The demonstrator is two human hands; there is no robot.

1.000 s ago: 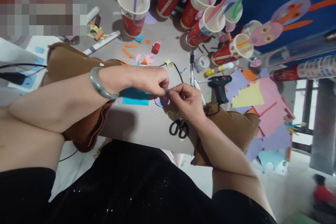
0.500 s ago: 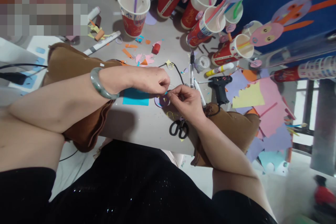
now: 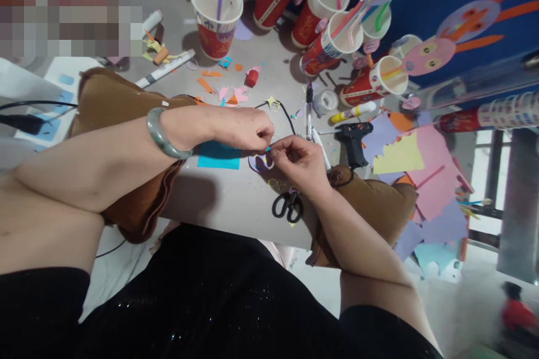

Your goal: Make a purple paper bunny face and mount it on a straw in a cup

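My left hand [image 3: 248, 128], with a green bangle [image 3: 162, 133] at its wrist, hovers over the table with its fingers curled in a pinch; what they hold is hidden. My right hand [image 3: 301, 164] faces it, thumb and forefinger pinched at a tiny blue paper piece [image 3: 268, 148]. The two sets of fingertips almost meet. Beneath them lie purple paper scraps [image 3: 261, 163]. A blue paper sheet [image 3: 219, 155] sits under my left wrist. Black-handled scissors [image 3: 287, 206] rest just below my right hand.
Red paper cups [image 3: 217, 36] with straws stand along the back. A black glue gun [image 3: 356, 143], a yellow marker [image 3: 352, 112], a tape roll [image 3: 325, 102] and a pen [image 3: 309, 115] lie to the right. Brown cushions [image 3: 126, 90] are under both forearms. Coloured paper [image 3: 438, 162] is piled at right.
The view has shifted very slightly. Both hands keep nearly the same pinched pose over the purple scraps, with the fingertips still close together.
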